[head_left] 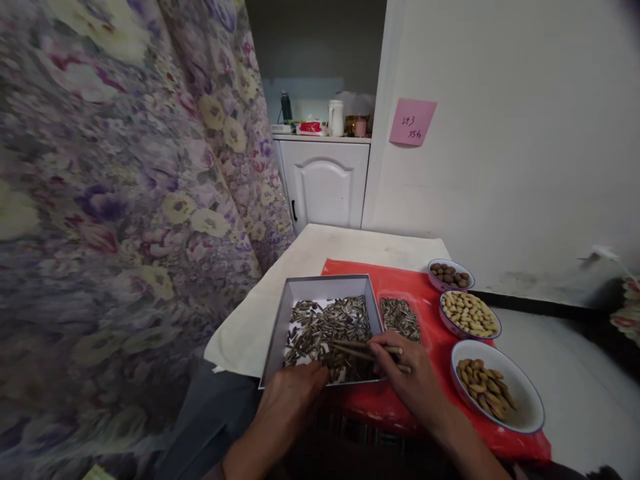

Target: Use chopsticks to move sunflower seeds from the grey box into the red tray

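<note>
A shallow cardboard box (327,288) with a white bottom holds many dark striped sunflower seeds (345,317). My right hand (403,367) is closed around a pair of wooden chopsticks (353,348), whose tips reach down among the seeds. At the box's near edge lies my left hand (293,393), back upward, its fingers bent together over the rim; the fingertips are partly hidden, and what they hold I cannot make out. Just right of the box sits a clear reddish tray (416,308) of more sunflower seeds, partly behind my right hand.
Along the right side stand a bowl of round brown nuts (450,273), a bowl of peanuts (470,313) and a larger white bowl (525,393) with brown oblong nuts. Red plastic sheeting (435,320) lies over a pale tablecloth (260,333). A flowered curtain (150,200) hangs left.
</note>
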Available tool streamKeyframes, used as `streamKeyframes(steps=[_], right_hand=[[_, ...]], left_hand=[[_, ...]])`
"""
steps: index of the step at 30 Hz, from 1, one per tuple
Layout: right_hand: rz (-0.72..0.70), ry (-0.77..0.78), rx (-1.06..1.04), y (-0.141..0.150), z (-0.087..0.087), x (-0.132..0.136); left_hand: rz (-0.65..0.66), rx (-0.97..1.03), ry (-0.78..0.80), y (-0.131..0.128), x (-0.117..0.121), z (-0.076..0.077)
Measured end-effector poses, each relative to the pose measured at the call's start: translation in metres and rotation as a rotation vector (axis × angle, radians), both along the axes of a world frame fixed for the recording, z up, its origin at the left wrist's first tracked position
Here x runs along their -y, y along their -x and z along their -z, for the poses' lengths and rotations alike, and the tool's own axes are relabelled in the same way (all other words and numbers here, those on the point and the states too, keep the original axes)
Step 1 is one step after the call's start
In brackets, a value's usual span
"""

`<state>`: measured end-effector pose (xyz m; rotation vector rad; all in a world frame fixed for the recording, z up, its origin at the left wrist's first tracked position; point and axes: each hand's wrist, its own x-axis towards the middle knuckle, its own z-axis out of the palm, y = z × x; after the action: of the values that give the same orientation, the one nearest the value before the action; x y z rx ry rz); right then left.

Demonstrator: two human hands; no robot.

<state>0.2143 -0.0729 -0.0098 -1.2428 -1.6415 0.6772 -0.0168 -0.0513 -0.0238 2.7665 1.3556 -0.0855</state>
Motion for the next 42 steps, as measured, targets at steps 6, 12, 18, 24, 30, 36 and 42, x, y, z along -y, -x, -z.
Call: streamKeyframes(steps=[6, 12, 18, 24, 30, 36, 42], right_hand=[[0.036, 0.011, -0.095, -0.011, -0.009, 0.001], [0.211, 0.022, -0.166, -0.049, -0.032, 0.008], [0.602, -0.076, -0.153, -0.097, -0.051, 0.024], [0.718, -0.044, -0.215, -0.114, -0.051, 0.029], [0.686, -0.095, -0.188, -0.104, -0.054, 0.031], [0.288, -0.028, -0.128, -0.059, -0.038, 0.016], [0.043, -0.107, -0.041, -0.011, -0.007, -0.008]], left_hand=[[0.014, 0.028, 0.005, 0.001, 0.000, -0.001], [-0.002, -0.010, 0.034, 0.000, -0.002, -0.002], [0.001, 0.012, 0.028, 0.001, -0.002, -0.001], [-0.008, 0.009, 0.040, 0.000, 0.000, -0.006], [-0.005, 0.007, 0.052, -0.001, -0.001, -0.009], [-0.002, 0.010, 0.030, 0.000, -0.002, -0.005], [-0.010, -0.028, 0.042, -0.002, 0.001, -0.009]])
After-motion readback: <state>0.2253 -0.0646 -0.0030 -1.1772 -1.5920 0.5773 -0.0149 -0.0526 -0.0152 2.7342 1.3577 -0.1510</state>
